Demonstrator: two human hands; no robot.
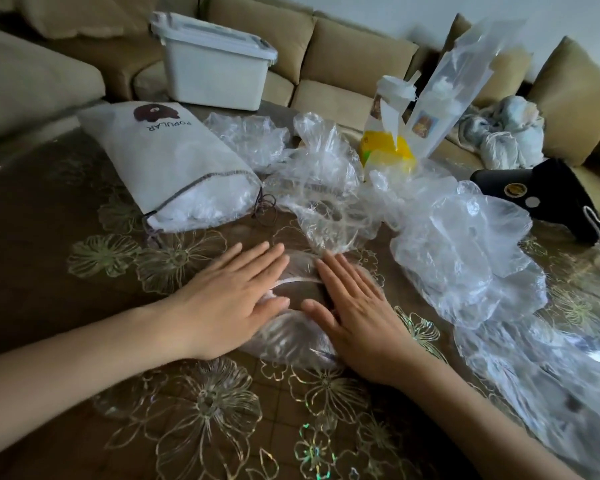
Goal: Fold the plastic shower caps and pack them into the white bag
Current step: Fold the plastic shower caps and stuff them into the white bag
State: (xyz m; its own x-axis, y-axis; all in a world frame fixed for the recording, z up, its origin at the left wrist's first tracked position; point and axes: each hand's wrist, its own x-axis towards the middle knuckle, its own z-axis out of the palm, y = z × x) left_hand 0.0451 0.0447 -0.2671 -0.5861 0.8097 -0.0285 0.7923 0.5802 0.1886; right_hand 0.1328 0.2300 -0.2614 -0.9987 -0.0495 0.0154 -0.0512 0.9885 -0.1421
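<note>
A clear plastic shower cap point(293, 336) lies flattened on the table in front of me. My left hand point(229, 299) presses its left side with straight fingers. My right hand point(357, 313) lies flat on its right side, fingers straight and pointing away. The white drawstring bag point(160, 157), printed POPULAR, lies on its side at the upper left with its open mouth facing right and crumpled plastic showing inside. Several more loose clear caps are heaped beyond my hands point(323, 181) and along the right point(465, 251).
The table point(84, 341) carries a brown cloth with gold flowers. A white lidded bin point(212, 64) sits on the sofa behind. A yellow-and-clear package point(392, 133), a tall clear bag point(465, 71) and a black pouch point(548, 192) stand at the far right.
</note>
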